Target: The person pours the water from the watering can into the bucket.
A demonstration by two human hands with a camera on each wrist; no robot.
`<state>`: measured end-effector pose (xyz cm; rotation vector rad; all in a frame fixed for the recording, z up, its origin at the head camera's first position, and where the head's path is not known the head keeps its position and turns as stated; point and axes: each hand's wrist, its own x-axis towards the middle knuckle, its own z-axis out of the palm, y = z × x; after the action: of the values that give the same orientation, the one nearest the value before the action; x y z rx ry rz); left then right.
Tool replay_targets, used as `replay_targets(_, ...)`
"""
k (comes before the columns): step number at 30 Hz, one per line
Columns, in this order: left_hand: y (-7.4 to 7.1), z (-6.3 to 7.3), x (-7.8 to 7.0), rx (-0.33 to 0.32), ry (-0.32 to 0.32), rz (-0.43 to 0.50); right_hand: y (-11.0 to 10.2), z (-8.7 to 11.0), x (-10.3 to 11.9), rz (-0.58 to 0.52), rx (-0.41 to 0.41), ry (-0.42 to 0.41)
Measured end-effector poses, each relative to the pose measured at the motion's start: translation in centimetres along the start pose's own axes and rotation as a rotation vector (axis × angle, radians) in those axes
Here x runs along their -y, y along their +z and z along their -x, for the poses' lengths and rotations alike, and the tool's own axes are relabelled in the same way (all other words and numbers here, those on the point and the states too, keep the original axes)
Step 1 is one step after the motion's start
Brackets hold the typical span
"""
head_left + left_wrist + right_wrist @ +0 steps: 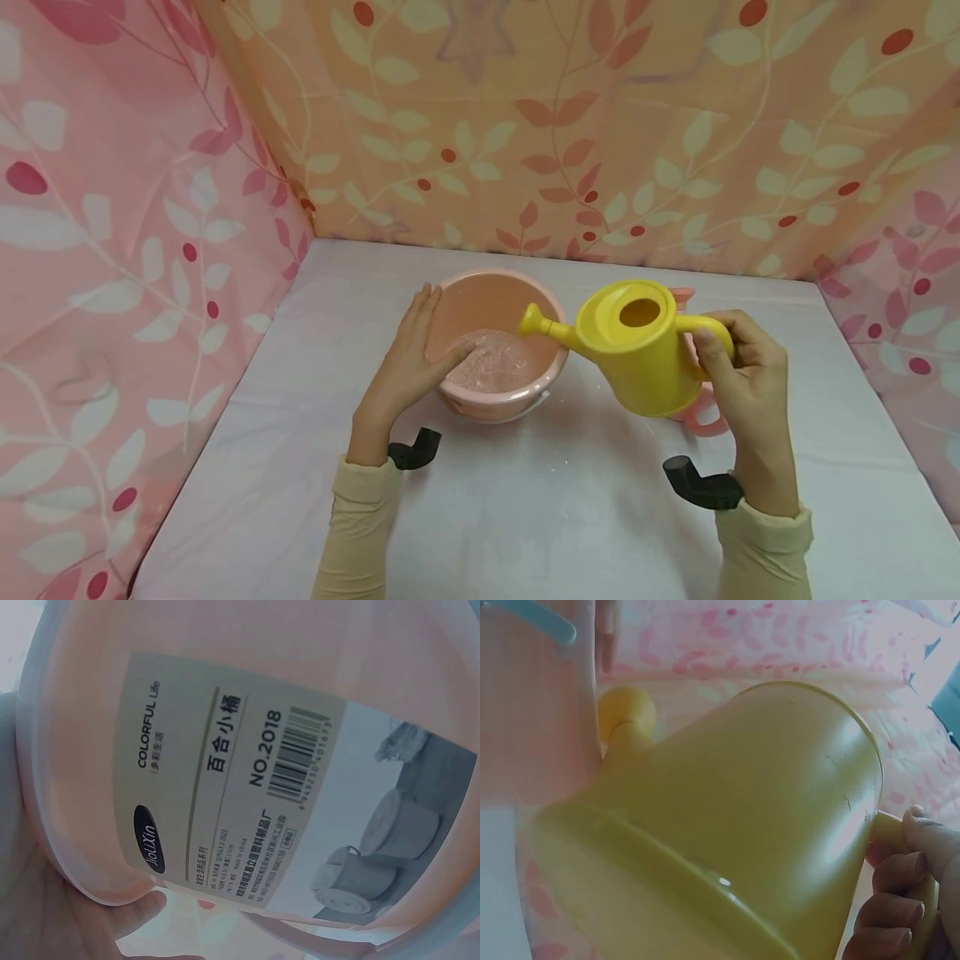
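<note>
Left hand (401, 367): at the left side of the pink bucket (491, 404). Fingers straight and close together along the outside of the rim, pointing away from the wearer; thumb spread apart, crossing the rim toward the inside. Hand laid against the bucket, not clenched.

Right hand (750, 367): to the right of the bucket, fingers curled round the handle of the yellow watering can (648, 375), thumb on top.

Yellow watering can: raised right of the bucket, tilted, spout directed left; in the head view its rose overlaps the bucket's right rim.

Pink bucket: upright, rippled water (495, 367) inside, white bail handle (536, 407) lowered at front right; printed label (225, 780) with barcode, marked "NO.2018".

Forearms: beige sleeves (360, 525), one black wrist mount (415, 452) per wrist.

Pink handled vessel (707, 427): right of the bucket, mostly hidden by the can.

Surface: table with white cover (247, 467), small droplets right of the bucket.

Room: orange leaf-print curtain (562, 125) behind the bucket; pink leaf-print curtain (82, 275) well to its left, another pink curtain (915, 300) well to its right.
</note>
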<state>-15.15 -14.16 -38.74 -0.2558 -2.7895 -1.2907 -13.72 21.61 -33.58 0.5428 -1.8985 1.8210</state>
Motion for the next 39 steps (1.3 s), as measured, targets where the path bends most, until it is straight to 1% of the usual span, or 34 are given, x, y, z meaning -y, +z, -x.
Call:
replay_targets(4, 0.0, 0.0, 0.0, 0.002, -0.002, 0.000, 0.0, -0.1, -0.1, 0.008, -0.002, 0.015)
replay_targets(9, 0.0, 0.0, 0.0, 0.001, -0.003, -0.002, -0.1, -0.1, 0.0, 0.110, -0.001, 0.025)
replay_targets(11, 0.0, 0.0, 0.0, 0.002, -0.002, -0.009, -0.1, 0.0, 0.1, 0.151, -0.003, 0.020)
replay_targets(14, 0.0, -0.1, 0.0, 0.002, -0.001, -0.013, 0.1, 0.0, 0.1, 0.162, -0.005, 0.004)
replay_targets(18, 0.0, -0.1, 0.0, 0.000, 0.004, -0.015, 0.3, 0.0, 0.2, 0.205, -0.017, -0.010)
replay_targets(21, 0.0, -0.2, 0.1, -0.001, 0.007, -0.015, 0.4, 0.0, 0.0, 0.189, -0.035, -0.001)
replay_targets(25, 0.0, -0.1, 0.1, -0.001, 0.006, -0.013, 0.4, -0.1, -0.2, 0.063, -0.051, 0.019)
replay_targets(32, 0.1, -0.1, 0.1, 0.000, 0.006, -0.008, 0.5, 0.1, 0.4, 0.029, -0.067, 0.137)
replay_targets(35, 0.1, -0.1, 0.1, 0.000, 0.005, -0.007, 0.5, 0.2, 0.6, -0.026, -0.055, 0.141)
replay_targets(39, 0.1, -0.1, 0.0, 0.002, 0.002, -0.013, 0.5, 0.2, 0.8, -0.069, -0.047, 0.130)
